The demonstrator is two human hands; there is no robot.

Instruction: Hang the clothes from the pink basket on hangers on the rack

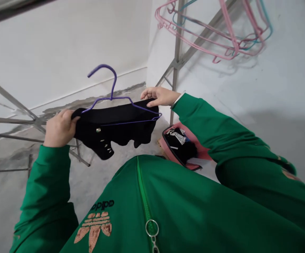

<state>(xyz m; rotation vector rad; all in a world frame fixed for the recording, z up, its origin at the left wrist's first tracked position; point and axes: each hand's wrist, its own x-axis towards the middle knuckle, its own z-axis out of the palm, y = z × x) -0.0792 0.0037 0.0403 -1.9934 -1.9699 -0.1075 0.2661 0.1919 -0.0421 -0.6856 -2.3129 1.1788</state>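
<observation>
A black garment (pixel 126 131) with several shiny metal buttons hangs stretched out in front of me. Its exact kind is hard to tell. The purple hanger (pixel 112 97) lies across its upper part, hook pointing up, with its left end tucked at the cloth's edge. My left hand (pixel 59 128) is closed around the garment's left end, beside the hanger's tip. At the opposite end, my right hand (pixel 163 96) has its thumb over the top edge of the cloth and its fingers behind, close to the hanger's right arm.
Pink and teal hangers (pixel 210 38) hang at the upper right by a metal rack (pixel 177 63). On the floor below stands an open pink suitcase (pixel 168 149) with dark clothes inside. More metal rack legs (pixel 38 122) stand at the left, near the wall.
</observation>
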